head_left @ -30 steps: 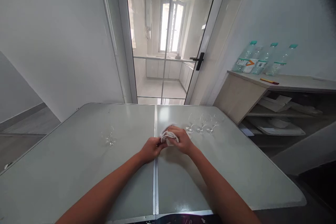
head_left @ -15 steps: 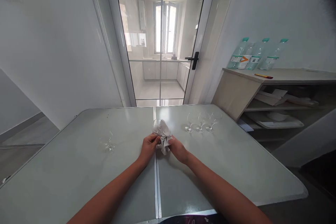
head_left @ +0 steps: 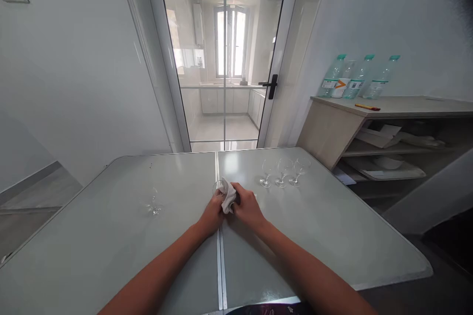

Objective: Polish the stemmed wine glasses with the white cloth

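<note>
Near the seam of the table, my left hand (head_left: pixel 213 212) is closed round the lower part of a clear stemmed glass (head_left: pixel 217 187). Its rim shows just above my left fingers; the stem and foot are hidden. A crumpled white cloth (head_left: pixel 228 197) lies against the glass, pinched by my right hand (head_left: pixel 247 206), whose fingers are curled over its right side. To the right stand three clear stemmed glasses (head_left: pixel 281 174) in a row. Another stemmed glass (head_left: pixel 153 204) is on the left half of the table.
The grey-green table (head_left: pixel 318 236) has a metal seam (head_left: pixel 221 275) down its middle. Right of it, a wooden shelf unit (head_left: pixel 332 128) bears several plastic bottles (head_left: pixel 356 81) and a yellow-red pen-like stick (head_left: pixel 367 107). A glass door (head_left: pixel 207 123) is behind the table.
My right hand has shifted up, its fingers now curled over the cloth. The cloth is more bunched, and less of the glass's bowl shows. The other glasses stay put.
</note>
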### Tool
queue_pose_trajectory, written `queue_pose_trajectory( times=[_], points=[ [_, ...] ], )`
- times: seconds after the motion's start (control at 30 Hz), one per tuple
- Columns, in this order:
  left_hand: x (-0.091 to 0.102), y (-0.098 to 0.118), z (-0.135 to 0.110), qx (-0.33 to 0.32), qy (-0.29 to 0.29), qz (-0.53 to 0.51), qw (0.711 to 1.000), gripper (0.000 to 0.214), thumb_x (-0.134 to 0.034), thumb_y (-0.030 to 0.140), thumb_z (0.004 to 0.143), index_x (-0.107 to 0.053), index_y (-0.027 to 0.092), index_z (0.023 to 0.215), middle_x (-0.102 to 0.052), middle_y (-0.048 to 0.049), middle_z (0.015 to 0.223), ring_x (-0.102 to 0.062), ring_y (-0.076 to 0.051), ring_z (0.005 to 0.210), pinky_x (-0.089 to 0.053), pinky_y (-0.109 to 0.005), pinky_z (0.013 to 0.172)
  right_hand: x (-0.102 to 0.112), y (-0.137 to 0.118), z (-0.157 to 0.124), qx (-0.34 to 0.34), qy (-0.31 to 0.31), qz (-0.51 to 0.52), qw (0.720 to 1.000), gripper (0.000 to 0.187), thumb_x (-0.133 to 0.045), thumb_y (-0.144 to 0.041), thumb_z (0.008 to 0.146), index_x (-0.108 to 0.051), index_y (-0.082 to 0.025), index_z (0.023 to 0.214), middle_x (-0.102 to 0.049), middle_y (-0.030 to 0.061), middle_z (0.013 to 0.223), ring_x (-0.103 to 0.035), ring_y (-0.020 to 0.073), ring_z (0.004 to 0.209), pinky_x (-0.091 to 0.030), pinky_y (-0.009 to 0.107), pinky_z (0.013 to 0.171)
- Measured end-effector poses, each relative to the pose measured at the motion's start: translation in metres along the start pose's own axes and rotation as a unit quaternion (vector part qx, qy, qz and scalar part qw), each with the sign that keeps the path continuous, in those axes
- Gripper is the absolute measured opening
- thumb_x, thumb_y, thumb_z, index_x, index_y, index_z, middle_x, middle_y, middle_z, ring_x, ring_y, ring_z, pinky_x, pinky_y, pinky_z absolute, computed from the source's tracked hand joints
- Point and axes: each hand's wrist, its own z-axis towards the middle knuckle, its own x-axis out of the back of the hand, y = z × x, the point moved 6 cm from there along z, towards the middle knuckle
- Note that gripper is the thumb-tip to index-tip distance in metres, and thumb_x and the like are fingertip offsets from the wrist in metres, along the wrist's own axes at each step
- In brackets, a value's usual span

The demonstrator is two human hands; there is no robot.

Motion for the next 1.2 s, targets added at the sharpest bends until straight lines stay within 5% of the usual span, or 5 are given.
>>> queue_pose_trajectory(
  times=[0.2, 0.5, 0.87, 1.1, 1.2],
  points=[
    [0.014, -0.022, -0.003, 0.123, 0.097, -0.153, 0.976, 0.027, -0.055, 0.032, 0.095, -0.069, 0.022, 0.115, -0.069, -0.0095, 0.118, -0.066, -0.026, 0.103, -0.050, -0.039, 0.090, 0.030, 0.034, 0.006, -0.111, 0.137, 0.036, 0.984, 0.022, -0.053, -0.022, 0.081, -0.059, -0.018, 0.102, -0.064, 0.0025, 0.082, -0.057, 0.0197, 0.075, -0.041, 0.027, 0.070],
    [-0.002, -0.042, -0.004, 0.164, 0.104, -0.427, 0.883, 0.054, -0.067, 0.048, 0.089, -0.048, 0.023, 0.133, -0.061, -0.0154, 0.136, -0.063, -0.028, 0.117, -0.048, -0.043, 0.100, -0.042, 0.037, -0.004, -0.216, -0.114, 0.399, 0.884, 0.045, -0.071, -0.059, 0.076, -0.068, -0.015, 0.084, -0.065, 0.0021, 0.075, -0.058, 0.0171, 0.072, -0.044, 0.029, 0.070],
    [0.011, -0.028, -0.005, 0.125, 0.161, -0.423, 0.883, 0.059, -0.073, 0.046, 0.085, -0.049, 0.023, 0.135, -0.059, -0.0152, 0.137, -0.055, -0.029, 0.130, -0.041, -0.044, 0.110, -0.017, 0.014, -0.002, -0.078, -0.111, 0.110, 0.985, 0.003, -0.060, -0.020, 0.080, -0.058, -0.019, 0.080, -0.061, -0.0011, 0.076, -0.050, 0.0145, 0.070, -0.038, 0.026, 0.068],
    [0.004, -0.023, -0.005, 0.157, 0.066, -0.517, 0.839, 0.061, -0.076, 0.043, 0.083, -0.057, 0.018, 0.135, -0.061, -0.0187, 0.136, -0.060, -0.034, 0.123, -0.048, -0.046, 0.102, -0.032, 0.018, -0.020, -0.276, -0.276, 0.412, 0.823, 0.034, -0.070, -0.045, 0.078, -0.058, -0.017, 0.093, -0.056, -0.0011, 0.073, -0.053, 0.0142, 0.063, -0.042, 0.028, 0.064],
    [0.006, -0.021, -0.003, 0.146, 0.072, -0.510, 0.845, 0.063, -0.078, 0.041, 0.081, -0.056, 0.019, 0.136, -0.060, -0.0186, 0.137, -0.056, -0.035, 0.129, -0.046, -0.047, 0.106, -0.026, 0.019, -0.015, -0.218, -0.266, 0.323, 0.882, 0.026, -0.068, -0.040, 0.081, -0.059, -0.018, 0.092, -0.060, 0.0004, 0.077, -0.054, 0.0150, 0.066, -0.041, 0.027, 0.067]
  ],
)
